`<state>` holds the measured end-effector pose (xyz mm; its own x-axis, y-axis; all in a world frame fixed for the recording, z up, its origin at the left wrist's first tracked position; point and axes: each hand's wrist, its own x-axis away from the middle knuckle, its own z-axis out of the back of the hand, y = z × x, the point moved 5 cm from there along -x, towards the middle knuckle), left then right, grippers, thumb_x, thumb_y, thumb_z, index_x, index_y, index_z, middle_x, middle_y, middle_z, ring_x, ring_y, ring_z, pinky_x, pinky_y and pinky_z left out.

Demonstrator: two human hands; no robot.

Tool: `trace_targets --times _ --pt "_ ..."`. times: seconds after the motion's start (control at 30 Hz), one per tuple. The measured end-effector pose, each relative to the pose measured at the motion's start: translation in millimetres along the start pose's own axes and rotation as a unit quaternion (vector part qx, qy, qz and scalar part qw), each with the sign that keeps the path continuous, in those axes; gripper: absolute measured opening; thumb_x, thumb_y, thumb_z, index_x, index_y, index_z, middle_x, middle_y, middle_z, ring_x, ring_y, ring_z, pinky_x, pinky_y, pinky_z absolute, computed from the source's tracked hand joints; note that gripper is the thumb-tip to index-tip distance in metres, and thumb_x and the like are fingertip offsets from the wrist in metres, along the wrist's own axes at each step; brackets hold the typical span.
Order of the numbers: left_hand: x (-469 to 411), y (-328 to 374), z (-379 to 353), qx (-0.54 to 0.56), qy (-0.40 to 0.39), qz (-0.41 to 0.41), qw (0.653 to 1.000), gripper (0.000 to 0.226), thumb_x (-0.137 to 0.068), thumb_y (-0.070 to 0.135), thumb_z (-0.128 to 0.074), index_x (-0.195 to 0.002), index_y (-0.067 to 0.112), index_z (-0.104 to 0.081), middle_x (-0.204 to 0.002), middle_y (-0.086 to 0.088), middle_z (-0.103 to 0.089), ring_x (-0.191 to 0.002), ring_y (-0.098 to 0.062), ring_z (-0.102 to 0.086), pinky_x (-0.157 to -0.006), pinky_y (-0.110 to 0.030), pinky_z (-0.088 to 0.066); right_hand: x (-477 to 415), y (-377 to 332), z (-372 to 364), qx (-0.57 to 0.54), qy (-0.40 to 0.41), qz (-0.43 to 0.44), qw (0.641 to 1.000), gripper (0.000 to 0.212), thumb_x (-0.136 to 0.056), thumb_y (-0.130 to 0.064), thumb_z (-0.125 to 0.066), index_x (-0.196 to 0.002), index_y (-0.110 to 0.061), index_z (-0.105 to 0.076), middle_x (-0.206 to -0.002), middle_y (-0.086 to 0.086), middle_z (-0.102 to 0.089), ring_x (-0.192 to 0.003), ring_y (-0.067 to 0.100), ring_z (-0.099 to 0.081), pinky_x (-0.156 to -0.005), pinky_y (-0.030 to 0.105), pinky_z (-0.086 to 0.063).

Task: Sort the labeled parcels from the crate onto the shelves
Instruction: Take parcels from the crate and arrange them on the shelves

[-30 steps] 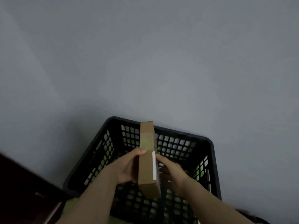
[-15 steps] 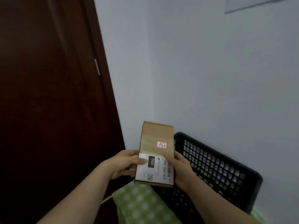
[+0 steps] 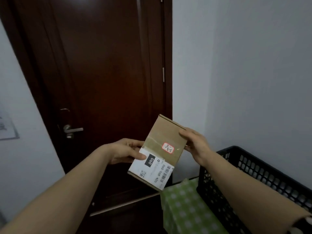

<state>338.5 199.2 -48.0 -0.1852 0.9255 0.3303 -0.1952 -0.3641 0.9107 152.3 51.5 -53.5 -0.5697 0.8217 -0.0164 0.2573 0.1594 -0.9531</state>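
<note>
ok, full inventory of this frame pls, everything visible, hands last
parcel: 1, brown cardboard, held tilted in front of the door
shipping label: 1, white with black print, on the parcel's near end
sticker: 1, white with red border, handwritten, mid parcel face
crate: 1, black plastic lattice, lower right by the wall
cloth: 1, green with pale checks, bottom centre, beside the crate
door: 1, dark brown, background left and centre
door handle: 1, silver, door's left side
notice: 1, pale paper, far left wall, cut off
left hand: grips parcel's left edge, thumb on label
right hand: grips parcel's far right corner
</note>
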Motion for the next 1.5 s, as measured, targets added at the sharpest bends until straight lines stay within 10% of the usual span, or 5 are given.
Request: trace_targets --times 0.17,0.4,0.6,0.93,1.5 --pt "37.9 18.6 44.1 -0.14 0.047 0.01 0.989 0.064 -0.075 -0.004 -0.073 -0.134 0.014 -0.053 -0.112 -0.006 -0.07 -0.102 -0.017 -0.067 -0.088 -0.028 -0.053 -1.8 6.5 -30.3 0.145 -0.121 -0.043 0.981 0.032 -0.078 -0.008 -0.072 -0.109 -0.006 -0.066 -0.096 0.008 -0.073 -0.09 0.021 -0.066 -0.089 0.035 -0.052" --pt "70.8 6.4 95.3 -0.06 0.518 -0.027 0.853 0.098 -0.074 0.022 -0.08 -0.151 0.011 -0.018 -0.149 -0.016 -0.03 -0.137 -0.033 -0.032 -0.11 -0.043 -0.032 1.4 45.2 -73.8 -0.015 -0.048 -0.084 0.995 0.032 -0.078 -0.005 -0.071 -0.109 0.001 -0.061 -0.097 0.016 -0.072 -0.083 0.025 -0.07 -0.067 0.031 -0.057" --pt "46.9 -35.6 27.0 0.27 0.244 -0.024 0.931 0.047 -0.079 0.021 -0.075 -0.119 0.004 -0.056 -0.11 -0.011 -0.064 -0.105 -0.022 -0.06 -0.085 -0.037 -0.05 14.9 76.2 -132.0 -0.184 -0.102 -0.146 0.967 0.035 -0.082 -0.003 -0.064 -0.115 -0.012 -0.057 -0.108 0.016 -0.068 -0.089 0.03 -0.067 -0.073 0.038 -0.056" --pt "62.9 -46.1 50.6 0.193 0.258 -0.061 0.945 0.039 -0.082 -0.003 -0.067 -0.119 0.004 -0.059 -0.099 -0.004 -0.069 -0.093 -0.015 -0.065 -0.078 -0.028 -0.054 4.7 54.9 -112.2 -0.038 -0.078 -0.075 0.993 0.067 -0.083 -0.014 -0.07 -0.142 -0.025 -0.041 -0.126 0.002 -0.06 -0.117 0.021 -0.053 -0.11 0.046 -0.034" --pt "76.0 -60.3 55.5 0.164 0.267 -0.034 0.949 0.043 -0.081 -0.004 -0.068 -0.12 0.008 -0.058 -0.105 -0.005 -0.071 -0.109 -0.023 -0.063 -0.101 -0.045 -0.046 15.5 70.5 -129.1 0.024 -0.152 -0.054 0.987 0.059 -0.086 -0.001 -0.063 -0.139 -0.017 -0.044 -0.111 0.01 -0.067 -0.102 0.02 -0.064 -0.085 0.033 -0.053"
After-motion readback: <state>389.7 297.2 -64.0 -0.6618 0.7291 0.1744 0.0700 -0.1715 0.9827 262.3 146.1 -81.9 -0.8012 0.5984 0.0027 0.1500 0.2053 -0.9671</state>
